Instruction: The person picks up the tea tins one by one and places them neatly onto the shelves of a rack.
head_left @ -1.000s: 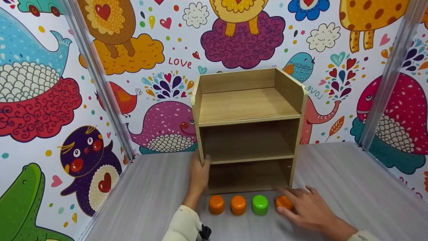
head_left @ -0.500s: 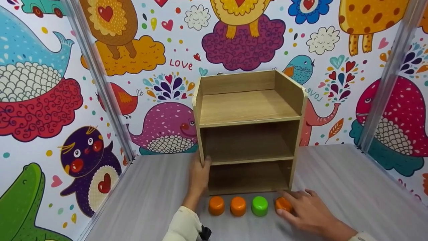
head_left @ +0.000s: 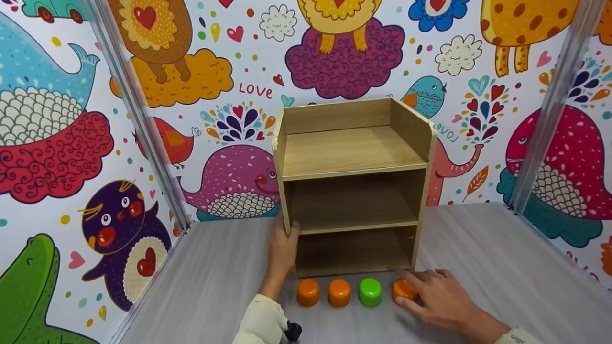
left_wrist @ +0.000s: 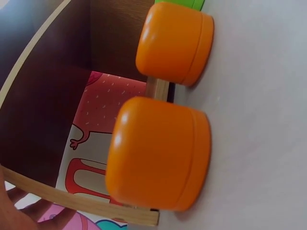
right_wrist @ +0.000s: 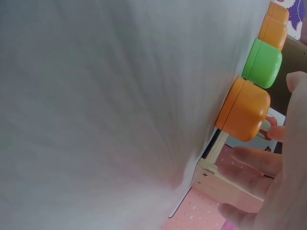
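A small three-level wooden shelf [head_left: 356, 155] stands upright on the table. My left hand [head_left: 282, 251] grips its left side panel low down, thumb in front and fingers behind; the left wrist view shows those fingers beyond the panel's edge. Before the shelf, small rounded plastic cylinders stand in a row: an orange one [left_wrist: 158, 153] at the left end, a second orange one [head_left: 339, 292], a green one [head_left: 370, 292], and an orange one [right_wrist: 243, 109] at the right end. Around this last one my right hand [head_left: 442, 301] hovers with spread, loosely bent fingers; the right wrist view shows them apart from it.
The grey table [head_left: 215, 286] meets walls printed with cartoon animals, and metal corner posts [head_left: 550, 105] stand at both sides. The shelf's top level [head_left: 354, 148] has raised edges at the back and sides. A black object [head_left: 292, 330] sits at my left sleeve.
The head view has shifted slightly. Both hands, the shelf and the row of plastic cylinders keep their places.
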`<action>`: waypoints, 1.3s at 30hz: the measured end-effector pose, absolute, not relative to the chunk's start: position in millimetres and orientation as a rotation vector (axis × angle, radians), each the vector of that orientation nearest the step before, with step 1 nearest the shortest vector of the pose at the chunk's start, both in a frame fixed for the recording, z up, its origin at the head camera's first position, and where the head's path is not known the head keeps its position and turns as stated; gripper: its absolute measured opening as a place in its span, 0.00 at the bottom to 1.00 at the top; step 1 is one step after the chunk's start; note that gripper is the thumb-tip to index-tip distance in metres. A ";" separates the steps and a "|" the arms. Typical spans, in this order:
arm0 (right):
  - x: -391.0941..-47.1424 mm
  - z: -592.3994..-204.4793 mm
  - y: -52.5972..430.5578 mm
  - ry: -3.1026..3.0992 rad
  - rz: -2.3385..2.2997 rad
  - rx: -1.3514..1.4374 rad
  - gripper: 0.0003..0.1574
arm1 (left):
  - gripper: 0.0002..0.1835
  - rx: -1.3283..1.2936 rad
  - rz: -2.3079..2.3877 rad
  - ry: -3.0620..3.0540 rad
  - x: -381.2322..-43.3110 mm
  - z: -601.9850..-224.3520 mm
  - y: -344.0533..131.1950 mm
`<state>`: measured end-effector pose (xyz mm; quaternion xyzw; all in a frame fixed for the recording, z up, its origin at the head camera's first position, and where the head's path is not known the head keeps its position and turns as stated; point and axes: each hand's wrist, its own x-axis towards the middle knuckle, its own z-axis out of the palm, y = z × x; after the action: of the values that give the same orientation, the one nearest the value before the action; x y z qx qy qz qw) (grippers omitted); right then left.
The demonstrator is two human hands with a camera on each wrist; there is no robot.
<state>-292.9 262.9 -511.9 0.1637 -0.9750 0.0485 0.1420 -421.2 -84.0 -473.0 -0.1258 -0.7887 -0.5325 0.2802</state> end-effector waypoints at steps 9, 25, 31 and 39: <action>-292.9 -513.9 262.7 -2.870 0.136 0.472 0.42 | 0.31 -0.279 -1.408 -2.127 -419.5 -473.1 -84.0; -292.1 -514.8 261.2 -2.861 0.075 0.474 0.37 | 0.30 -0.326 -1.414 -2.107 -418.5 -473.1 -85.0; -292.2 -514.8 261.7 -2.888 0.078 0.481 0.37 | 0.31 -0.310 -1.438 -2.117 -418.2 -473.4 -84.1; -294.0 -513.5 260.9 -2.917 0.077 0.480 0.38 | 0.33 -0.275 -1.461 -2.159 -416.6 -472.2 -83.9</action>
<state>-294.0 260.9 -513.5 0.1615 -0.9822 0.0258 0.0922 -416.6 -83.9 -472.2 -0.1014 -0.7960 -0.5385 0.2571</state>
